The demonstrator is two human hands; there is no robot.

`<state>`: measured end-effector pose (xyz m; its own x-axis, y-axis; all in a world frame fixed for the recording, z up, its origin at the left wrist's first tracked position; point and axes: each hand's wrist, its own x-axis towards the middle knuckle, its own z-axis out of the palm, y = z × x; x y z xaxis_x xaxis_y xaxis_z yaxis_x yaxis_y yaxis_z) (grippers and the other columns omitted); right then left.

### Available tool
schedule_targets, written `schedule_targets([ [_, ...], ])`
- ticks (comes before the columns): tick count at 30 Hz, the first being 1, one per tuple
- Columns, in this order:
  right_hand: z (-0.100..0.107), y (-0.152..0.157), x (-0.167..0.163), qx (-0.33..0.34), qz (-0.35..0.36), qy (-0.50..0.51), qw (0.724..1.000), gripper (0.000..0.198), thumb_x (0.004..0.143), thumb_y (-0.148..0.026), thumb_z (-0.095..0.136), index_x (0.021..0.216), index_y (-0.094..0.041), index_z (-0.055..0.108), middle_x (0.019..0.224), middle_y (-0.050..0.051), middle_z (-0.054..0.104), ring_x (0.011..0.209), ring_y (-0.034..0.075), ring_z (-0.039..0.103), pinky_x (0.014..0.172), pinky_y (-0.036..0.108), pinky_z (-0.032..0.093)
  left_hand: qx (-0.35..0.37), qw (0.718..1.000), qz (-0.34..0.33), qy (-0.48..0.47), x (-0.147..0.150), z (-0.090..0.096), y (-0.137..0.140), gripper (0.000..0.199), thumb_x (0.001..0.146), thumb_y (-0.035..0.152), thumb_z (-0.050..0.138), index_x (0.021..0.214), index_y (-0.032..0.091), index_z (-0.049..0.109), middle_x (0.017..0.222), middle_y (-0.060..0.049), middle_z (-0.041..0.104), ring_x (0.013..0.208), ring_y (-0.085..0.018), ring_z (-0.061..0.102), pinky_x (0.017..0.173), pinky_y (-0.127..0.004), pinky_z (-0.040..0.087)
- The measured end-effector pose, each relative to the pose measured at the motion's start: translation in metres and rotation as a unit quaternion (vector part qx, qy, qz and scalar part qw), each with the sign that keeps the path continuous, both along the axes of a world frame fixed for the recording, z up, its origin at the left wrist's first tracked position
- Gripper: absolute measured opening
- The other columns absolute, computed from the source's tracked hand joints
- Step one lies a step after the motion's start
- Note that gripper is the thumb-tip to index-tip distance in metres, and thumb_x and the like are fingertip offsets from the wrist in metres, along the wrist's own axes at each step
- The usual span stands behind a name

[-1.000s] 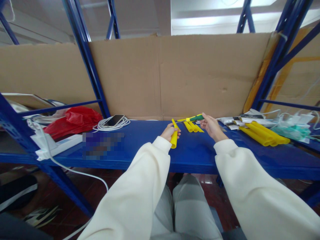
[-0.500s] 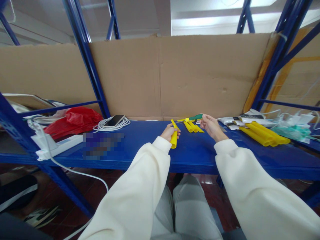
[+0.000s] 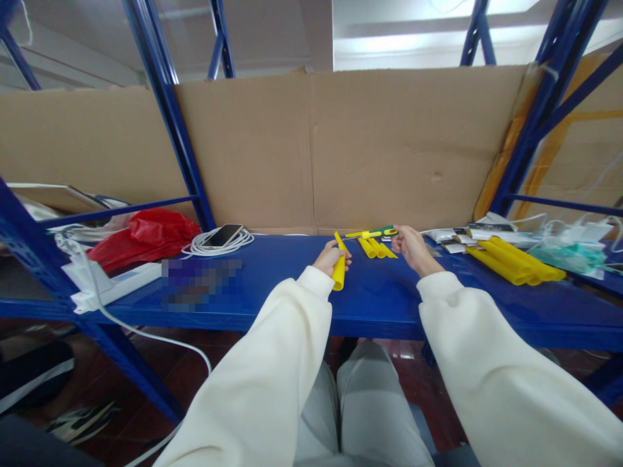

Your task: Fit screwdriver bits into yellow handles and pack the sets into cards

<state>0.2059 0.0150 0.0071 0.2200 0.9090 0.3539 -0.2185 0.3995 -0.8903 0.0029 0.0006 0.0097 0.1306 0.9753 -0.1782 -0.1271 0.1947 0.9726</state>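
Turning, I'd judge, from the head view: the driver (image 3: pixel 372 233) handle shows yellow and green, vs mostly green half a second ago, so it has rolled on its axis. Left hand (image 3: pixel 329 258) hasn't shifted, fingers wrapped round the yellow tube (image 3: pixel 339 275) above the bench (image 3: pixel 292 295). Right hand (image 3: pixel 409 248) has fingertips at the handle's butt; can't tell pinch from light touch. Driver tip is by the tube's upper end, contact unclear. Loose tubes (image 3: pixel 372 248) sit close by, crowding it. Spare tubes (image 3: pixel 511 263) right; phone (image 3: pixel 224 235) and cable (image 3: pixel 243 242) left, clear of the work.
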Motion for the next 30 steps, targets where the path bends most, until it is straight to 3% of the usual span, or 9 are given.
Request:
schedule_targets([
  [4,0.001,-0.002,0.0,0.005,-0.012,-0.006,1.0,0.023,0.076,-0.034,0.07,0.073,-0.021,0.052,0.039,-0.009,0.039,0.032,0.005,0.032,0.032,0.015,0.023,0.006,1.0,-0.004,0.011,0.0,0.002,-0.003,0.056,0.089,0.003,0.042,0.14,0.024,0.031,0.085,-0.005,0.066,0.046,-0.008,0.051,0.045,-0.019,0.04],
  [9,0.005,-0.008,-0.002,0.001,0.017,-0.003,1.0,0.028,0.076,-0.043,0.074,0.076,-0.019,0.059,0.042,-0.007,0.045,0.034,0.006,0.038,0.032,0.016,0.026,0.008,1.0,-0.001,0.016,0.0,0.003,-0.005,0.054,0.089,0.003,0.041,0.139,0.023,0.032,0.082,-0.004,0.065,0.046,-0.009,0.051,0.044,-0.019,0.04],
  [16,0.008,-0.013,-0.005,-0.016,0.084,0.033,0.996,0.023,0.077,-0.029,0.076,0.075,-0.021,0.055,0.051,-0.005,0.056,0.045,0.006,0.049,0.042,0.014,0.039,0.009,1.0,0.013,0.017,0.0,0.001,-0.003,0.056,0.089,0.004,0.043,0.14,0.023,0.03,0.082,-0.004,0.065,0.045,-0.009,0.051,0.045,-0.019,0.041],
  [23,0.002,-0.004,-0.001,-0.038,0.018,0.02,0.999,0.034,0.077,-0.035,0.075,0.066,-0.02,0.046,0.047,-0.005,0.051,0.04,0.006,0.045,0.038,0.015,0.037,0.016,0.999,0.005,0.028,0.0,0.002,-0.005,0.056,0.088,0.003,0.042,0.139,0.023,0.031,0.081,-0.003,0.065,0.045,-0.008,0.051,0.044,-0.018,0.04],
  [30,-0.003,0.0,0.005,-0.045,0.001,-0.013,0.999,0.036,0.074,-0.046,0.076,0.073,-0.021,0.05,0.044,-0.006,0.048,0.034,0.006,0.04,0.033,0.016,0.028,0.021,0.999,0.003,0.039,0.0,0.004,-0.009,0.056,0.088,0.002,0.043,0.139,0.022,0.032,0.078,-0.002,0.064,0.045,-0.008,0.05,0.044,-0.018,0.039],
])
